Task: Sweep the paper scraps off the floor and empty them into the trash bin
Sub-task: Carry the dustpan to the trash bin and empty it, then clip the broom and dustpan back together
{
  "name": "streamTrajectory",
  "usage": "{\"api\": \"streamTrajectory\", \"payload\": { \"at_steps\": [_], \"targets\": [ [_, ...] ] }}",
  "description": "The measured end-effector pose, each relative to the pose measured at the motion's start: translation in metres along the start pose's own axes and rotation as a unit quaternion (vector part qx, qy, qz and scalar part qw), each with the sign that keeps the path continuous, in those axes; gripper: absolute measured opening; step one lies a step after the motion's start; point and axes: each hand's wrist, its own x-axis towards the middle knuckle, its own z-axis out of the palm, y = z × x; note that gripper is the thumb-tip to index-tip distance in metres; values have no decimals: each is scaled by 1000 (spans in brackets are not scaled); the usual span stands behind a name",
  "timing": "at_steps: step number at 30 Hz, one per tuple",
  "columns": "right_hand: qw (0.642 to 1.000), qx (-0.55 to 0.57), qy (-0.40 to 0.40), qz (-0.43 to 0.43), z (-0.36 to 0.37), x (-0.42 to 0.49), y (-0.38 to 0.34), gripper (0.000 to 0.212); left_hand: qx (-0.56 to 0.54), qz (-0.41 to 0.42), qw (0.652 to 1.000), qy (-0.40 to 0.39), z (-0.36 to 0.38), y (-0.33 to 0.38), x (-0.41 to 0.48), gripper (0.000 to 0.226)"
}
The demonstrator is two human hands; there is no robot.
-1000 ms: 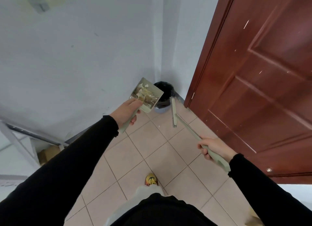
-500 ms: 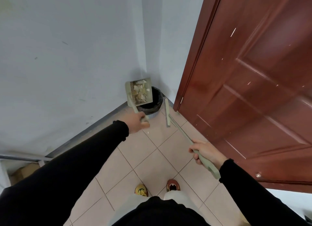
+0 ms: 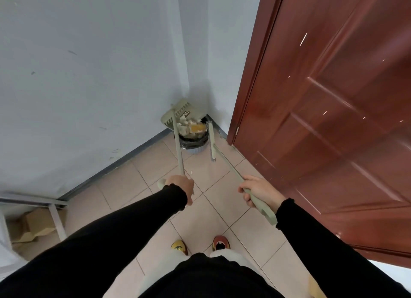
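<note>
Two tools held at once. Wraps left grip round the dustpan handle, tips the pan over the trash bin in the corner, paper scraps heaped where pan meets bin mouth. Clasps broom handle in right grip, head just beside the bin. Risks spilling scraps onto the floor if tilted off the rim, or knocking the bin with the broom.

Hemmed the trash bin into the far corner of the floor between wall and door, dustpan overhead; lay open only across near tiles.
</note>
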Motion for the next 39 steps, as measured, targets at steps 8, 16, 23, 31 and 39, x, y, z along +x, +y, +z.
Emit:
{"api": "streamTrajectory", "payload": {
  "at_steps": [8,16,23,31,39],
  "targets": [
    [1000,-14,3,-3,-1,-1,-4,24,97,-35,995,3,14,15,-14,47],
    [1000,-13,6,3,-3,-8,-5,37,9,-48,999,5,5,-2,-22,45],
    [1000,-20,-17,-7,11,-24,-24,32,-127,-31,984,123,-31,-48,-67,36],
    [988,-26,-142,-62,56,-66,-73,13,-374,-72,906,186,-85,-119,-157,49],
    [958,-96,-227,-149,117,-105,-143,11,-373,-153,875,266,-104,-188,-234,13]
  ]
}}
